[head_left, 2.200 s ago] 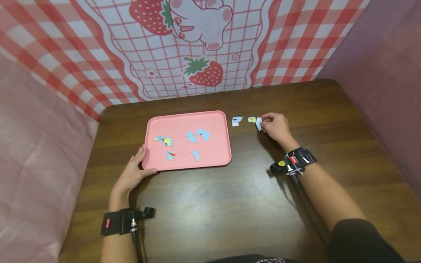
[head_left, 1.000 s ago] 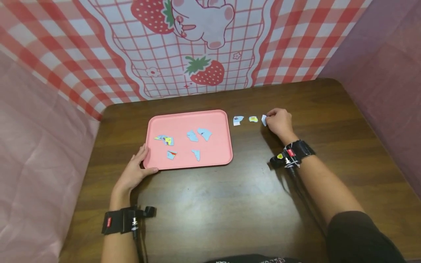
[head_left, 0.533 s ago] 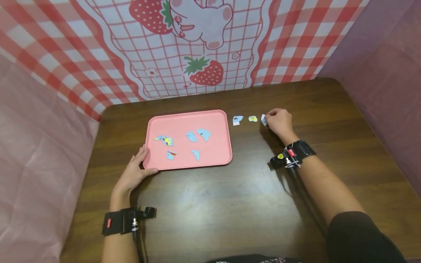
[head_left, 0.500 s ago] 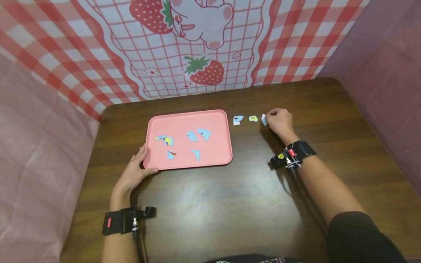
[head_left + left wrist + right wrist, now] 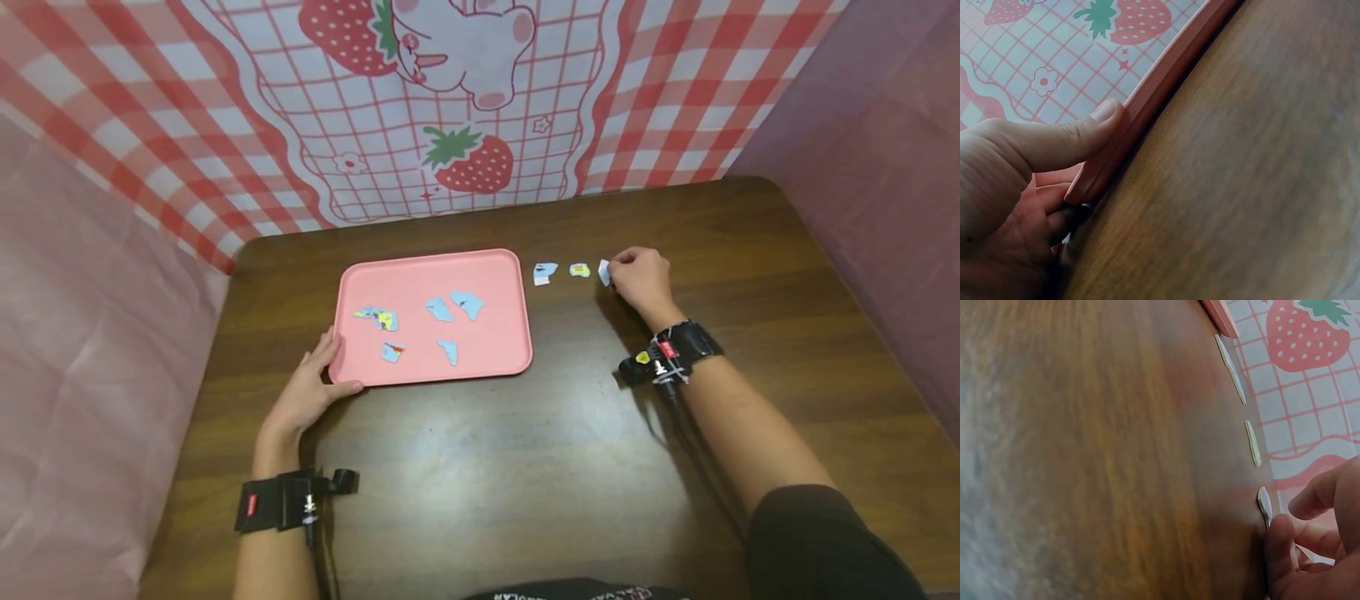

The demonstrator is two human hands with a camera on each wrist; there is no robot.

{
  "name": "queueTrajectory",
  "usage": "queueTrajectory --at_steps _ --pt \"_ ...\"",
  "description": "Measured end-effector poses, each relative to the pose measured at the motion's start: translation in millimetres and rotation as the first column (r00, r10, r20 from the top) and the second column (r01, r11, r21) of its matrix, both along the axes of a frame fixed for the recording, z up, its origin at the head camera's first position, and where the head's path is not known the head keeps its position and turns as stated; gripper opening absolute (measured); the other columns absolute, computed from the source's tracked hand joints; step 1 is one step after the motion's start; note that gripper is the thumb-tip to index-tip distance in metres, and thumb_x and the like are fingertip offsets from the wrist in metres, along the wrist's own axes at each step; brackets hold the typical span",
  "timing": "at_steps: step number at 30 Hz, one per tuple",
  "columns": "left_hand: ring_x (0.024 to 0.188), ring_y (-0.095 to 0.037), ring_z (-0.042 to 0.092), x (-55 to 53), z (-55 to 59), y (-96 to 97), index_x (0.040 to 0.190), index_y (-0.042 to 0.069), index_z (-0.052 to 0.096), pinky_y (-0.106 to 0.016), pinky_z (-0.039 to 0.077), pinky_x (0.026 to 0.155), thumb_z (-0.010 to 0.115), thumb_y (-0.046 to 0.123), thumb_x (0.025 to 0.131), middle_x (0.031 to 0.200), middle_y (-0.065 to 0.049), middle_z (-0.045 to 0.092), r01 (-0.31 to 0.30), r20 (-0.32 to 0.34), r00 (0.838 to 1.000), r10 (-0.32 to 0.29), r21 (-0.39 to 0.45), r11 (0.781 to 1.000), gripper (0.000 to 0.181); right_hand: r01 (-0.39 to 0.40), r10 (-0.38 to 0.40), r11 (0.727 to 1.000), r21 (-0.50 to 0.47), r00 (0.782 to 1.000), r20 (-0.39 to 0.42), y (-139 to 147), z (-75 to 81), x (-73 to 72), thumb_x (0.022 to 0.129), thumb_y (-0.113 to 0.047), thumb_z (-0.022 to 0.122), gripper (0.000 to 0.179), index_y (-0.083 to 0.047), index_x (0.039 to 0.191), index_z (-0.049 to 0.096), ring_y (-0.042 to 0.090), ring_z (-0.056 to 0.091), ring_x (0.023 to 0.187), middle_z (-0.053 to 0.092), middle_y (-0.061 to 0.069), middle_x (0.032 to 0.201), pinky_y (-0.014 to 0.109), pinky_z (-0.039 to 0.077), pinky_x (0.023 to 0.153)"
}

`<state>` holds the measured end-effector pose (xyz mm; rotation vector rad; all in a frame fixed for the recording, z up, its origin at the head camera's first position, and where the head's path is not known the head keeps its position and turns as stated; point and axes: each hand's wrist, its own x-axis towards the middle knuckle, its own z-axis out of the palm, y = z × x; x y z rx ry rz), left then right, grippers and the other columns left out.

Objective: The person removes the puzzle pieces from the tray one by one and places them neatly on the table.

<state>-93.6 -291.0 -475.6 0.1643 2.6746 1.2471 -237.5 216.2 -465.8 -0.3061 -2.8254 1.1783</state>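
Note:
My right hand (image 5: 641, 282) rests at the far right of a row of small irregular puzzle pieces, its thumb and fingertips at the right end of a pale blue puzzle piece (image 5: 604, 272). In the right wrist view that piece (image 5: 1264, 503) lies by the thumb tip, its other end hidden by the hand. To its left lie a yellow-patterned piece (image 5: 580, 271) and a blue-and-white piece (image 5: 545, 271). My left hand (image 5: 302, 393) holds the near left corner of the pink tray (image 5: 480, 265); in the left wrist view the thumb presses its rim (image 5: 1141, 106).
Several flat pieces lie in the tray, among them a yellow-and-blue one (image 5: 382, 319), one with a red stripe (image 5: 392, 352) and a slim blue one (image 5: 448, 351). A strawberry-print cloth (image 5: 472, 158) hangs behind the brown wooden table (image 5: 465, 467).
My right hand has shifted the pale blue piece a little right, away from the yellow-patterned one; over the last second it has stayed almost still. My left hand keeps its place on the tray.

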Motion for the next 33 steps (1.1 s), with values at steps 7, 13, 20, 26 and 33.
queueTrajectory --at_steps 7,13,20,26,33 --pt "0.144 -0.029 0.004 0.7 -0.3 -1.0 0.15 0.002 0.02 -0.046 -0.004 0.114 0.079 0.025 0.078 0.157 -0.015 0.01 -0.007 0.0 1.0 0.007 0.014 1.0 0.096 -0.024 0.024 1.0 0.007 1.0 -0.01 -0.7 1.0 0.5 0.086 -0.021 0.056 0.024 -0.006 0.098 0.07 0.025 0.061 0.077 0.069 0.009 0.083 0.032 0.045 0.067" --pt "0.144 -0.028 0.004 0.6 -0.9 -0.5 0.15 0.002 0.019 -0.046 -0.004 0.114 0.08 0.025 0.078 0.157 -0.015 0.01 -0.004 0.007 1.0 0.004 0.018 1.0 0.097 -0.033 0.034 0.999 0.021 0.999 -0.036 0.1 -1.0 3.4 0.085 -0.018 0.056 0.024 -0.005 0.098 0.071 0.028 0.057 0.089 0.068 0.012 0.093 0.038 0.043 0.075" --pt "0.144 -0.028 0.004 1.7 0.6 0.9 0.15 0.002 0.018 -0.046 -0.004 0.114 0.079 0.022 0.078 0.157 -0.016 0.011 -0.009 -0.003 1.0 0.009 0.015 1.0 0.097 -0.06 0.061 0.998 0.014 0.994 -0.093 -8.3 0.4 5.8 0.084 -0.015 0.057 0.023 -0.003 0.098 0.071 0.028 0.058 0.087 0.067 0.013 0.09 0.04 0.043 0.076" --pt "0.144 -0.027 0.004 1.2 0.7 1.0 0.151 0.003 0.017 -0.045 -0.005 0.114 0.079 0.022 0.078 0.157 -0.015 0.01 -0.015 0.01 1.0 0.015 0.026 1.0 0.098 -0.114 0.118 0.993 0.033 0.976 -0.185 -24.7 4.4 14.7 0.078 -0.009 0.056 0.026 -0.001 0.098 0.07 0.031 0.052 0.09 0.058 0.014 0.091 0.044 0.039 0.08" --pt "0.144 -0.027 0.003 0.4 0.2 1.7 0.152 0.005 0.014 -0.045 -0.005 0.114 0.079 0.024 0.079 0.157 -0.015 0.009 -0.017 0.025 1.0 0.016 0.035 0.999 0.1 -0.186 0.187 0.982 0.028 0.95 -0.248 -49.4 11.6 23.0 0.077 -0.006 0.057 0.024 -0.001 0.096 0.071 0.029 0.052 0.085 0.057 0.016 0.09 0.043 0.04 0.076"
